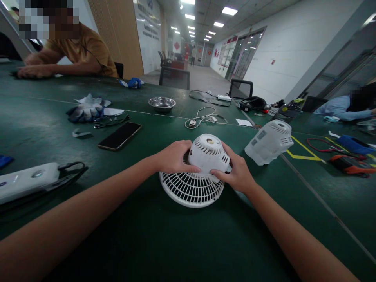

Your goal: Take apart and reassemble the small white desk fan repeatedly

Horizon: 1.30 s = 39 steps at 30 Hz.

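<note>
A white fan head (205, 156) with a slotted motor housing lies on the green table, its round grille (192, 192) facing down. My left hand (178, 156) grips the housing from the left, thumb laid across the near side. On the opposite side my right hand (236, 170) is closed round it, its thumb also in front. Most of the fingers are hidden behind the housing. To the right stands a separate white plastic housing (268, 143) with vent slots, tilted and touched by neither hand.
On the left are a phone (120, 136), gloves (88, 108) and a white device (32, 180) with a strap. A metal bowl (162, 103) and a coiled white cable (202, 117) lie beyond the fan. At right is an orange multimeter (352, 163). A person (85, 51) sits across the table.
</note>
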Each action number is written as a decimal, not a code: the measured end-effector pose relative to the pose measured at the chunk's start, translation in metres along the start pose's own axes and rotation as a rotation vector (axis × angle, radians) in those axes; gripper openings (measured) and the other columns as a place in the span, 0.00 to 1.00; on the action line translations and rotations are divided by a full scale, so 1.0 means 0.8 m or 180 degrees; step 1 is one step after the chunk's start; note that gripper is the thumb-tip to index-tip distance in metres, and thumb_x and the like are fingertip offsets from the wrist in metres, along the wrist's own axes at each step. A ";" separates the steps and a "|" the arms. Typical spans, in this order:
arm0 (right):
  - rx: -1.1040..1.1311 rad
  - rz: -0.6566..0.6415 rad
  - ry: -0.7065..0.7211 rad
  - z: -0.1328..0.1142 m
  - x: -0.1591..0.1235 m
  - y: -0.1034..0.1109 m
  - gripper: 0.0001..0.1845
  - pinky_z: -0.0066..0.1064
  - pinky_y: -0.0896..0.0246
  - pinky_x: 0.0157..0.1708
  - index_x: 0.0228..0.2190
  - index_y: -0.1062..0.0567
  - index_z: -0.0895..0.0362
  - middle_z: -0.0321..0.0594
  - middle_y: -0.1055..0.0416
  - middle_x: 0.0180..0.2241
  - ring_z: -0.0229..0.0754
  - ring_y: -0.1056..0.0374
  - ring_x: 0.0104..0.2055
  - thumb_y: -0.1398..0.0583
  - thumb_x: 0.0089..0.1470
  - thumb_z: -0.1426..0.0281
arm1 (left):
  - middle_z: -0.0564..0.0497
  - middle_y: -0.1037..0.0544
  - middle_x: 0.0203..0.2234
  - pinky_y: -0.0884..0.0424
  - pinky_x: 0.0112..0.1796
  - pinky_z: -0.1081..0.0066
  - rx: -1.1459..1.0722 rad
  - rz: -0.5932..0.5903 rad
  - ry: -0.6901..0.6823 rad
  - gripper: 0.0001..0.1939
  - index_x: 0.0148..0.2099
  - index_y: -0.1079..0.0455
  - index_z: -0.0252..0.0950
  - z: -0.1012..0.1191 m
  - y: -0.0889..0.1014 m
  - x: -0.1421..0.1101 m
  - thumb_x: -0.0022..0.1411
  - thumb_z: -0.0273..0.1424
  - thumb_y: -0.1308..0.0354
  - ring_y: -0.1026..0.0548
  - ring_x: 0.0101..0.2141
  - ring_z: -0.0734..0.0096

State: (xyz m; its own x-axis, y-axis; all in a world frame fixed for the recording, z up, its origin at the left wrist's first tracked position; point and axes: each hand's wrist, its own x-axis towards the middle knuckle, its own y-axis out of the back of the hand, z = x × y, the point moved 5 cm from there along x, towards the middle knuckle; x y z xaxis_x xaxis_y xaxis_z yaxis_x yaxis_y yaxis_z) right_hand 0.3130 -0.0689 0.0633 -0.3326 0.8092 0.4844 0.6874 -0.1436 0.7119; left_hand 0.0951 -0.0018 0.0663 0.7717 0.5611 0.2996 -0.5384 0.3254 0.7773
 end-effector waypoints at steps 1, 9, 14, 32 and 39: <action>-0.0111 0.0050 0.0012 -0.001 -0.001 -0.002 0.52 0.65 0.35 0.63 0.72 0.44 0.46 0.47 0.33 0.67 0.63 0.33 0.65 0.29 0.53 0.54 | 0.37 0.22 0.52 0.27 0.50 0.49 0.0104 -0.0011 -0.0032 0.35 0.58 0.27 0.35 0.000 0.001 0.000 0.57 0.53 0.34 0.24 0.51 0.45; -0.0600 0.0305 -0.0170 -0.014 -0.003 -0.018 0.62 0.65 0.26 0.52 0.74 0.57 0.50 0.56 0.36 0.67 0.68 0.26 0.56 0.30 0.51 0.49 | 0.32 0.39 0.70 0.41 0.64 0.37 -0.0025 0.0260 -0.0177 0.53 0.77 0.57 0.36 -0.010 -0.011 -0.002 0.62 0.52 0.37 0.37 0.66 0.36; 0.0426 -0.0378 -0.0104 -0.011 -0.010 -0.023 0.54 0.44 0.23 0.25 0.73 0.59 0.46 0.40 0.19 0.39 0.45 0.26 0.24 0.35 0.56 0.59 | 0.30 0.49 0.73 0.48 0.66 0.32 -0.0304 0.0347 -0.0349 0.77 0.78 0.78 0.41 -0.005 -0.023 -0.004 0.45 0.54 0.25 0.44 0.69 0.28; 0.0853 -0.0636 -0.0319 -0.009 -0.002 -0.013 0.49 0.39 0.27 0.22 0.68 0.49 0.44 0.35 0.22 0.35 0.43 0.28 0.25 0.35 0.49 0.67 | 0.31 0.41 0.68 0.32 0.58 0.39 -0.0168 0.0723 -0.0298 0.72 0.76 0.73 0.42 0.021 -0.025 -0.007 0.44 0.40 0.26 0.31 0.60 0.32; 0.0818 -0.0671 -0.0249 -0.015 0.000 -0.009 0.50 0.36 0.28 0.20 0.68 0.49 0.45 0.35 0.21 0.34 0.42 0.27 0.24 0.35 0.48 0.70 | 0.31 0.42 0.68 0.36 0.61 0.37 -0.0113 0.0698 -0.0346 0.72 0.76 0.74 0.41 0.019 -0.025 -0.007 0.44 0.40 0.26 0.33 0.61 0.31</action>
State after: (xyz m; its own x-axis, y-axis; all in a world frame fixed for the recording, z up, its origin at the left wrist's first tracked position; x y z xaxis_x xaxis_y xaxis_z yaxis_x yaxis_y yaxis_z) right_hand 0.3004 -0.0745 0.0640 -0.4409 0.8485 0.2927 0.7524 0.1717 0.6359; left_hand 0.1070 -0.0230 0.0577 0.6658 0.5368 0.5183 -0.7072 0.2325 0.6677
